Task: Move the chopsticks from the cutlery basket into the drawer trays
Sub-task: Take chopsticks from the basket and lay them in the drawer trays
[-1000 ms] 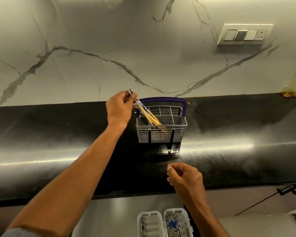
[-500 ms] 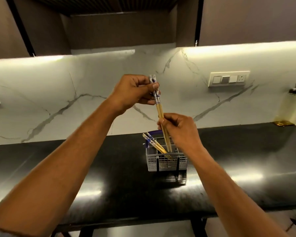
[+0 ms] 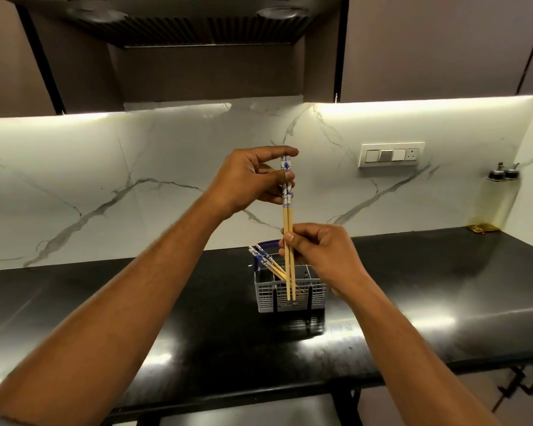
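A pair of bamboo chopsticks (image 3: pixel 287 221) with blue-and-white patterned tops stands upright in the air above the grey cutlery basket (image 3: pixel 290 295). My left hand (image 3: pixel 253 179) pinches the patterned tops. My right hand (image 3: pixel 317 252) grips the plain shafts lower down. Their tips hang in front of the basket's front wall. More chopsticks (image 3: pixel 266 262) lean to the left inside the basket, which has a purple handle at the back. The drawer trays are out of view.
The basket sits on a glossy black counter (image 3: pixel 166 327) against a white marbled wall. A switch plate (image 3: pixel 391 155) is on the wall at right, an oil bottle (image 3: pixel 494 201) stands at the far right. A hood hangs overhead. Drawer handles (image 3: pixel 519 381) show below right.
My left hand lifted a pair of chopsticks up out of the basket and my right hand rose from the counter's front edge to grip their shafts. The view tilted up, losing the trays.
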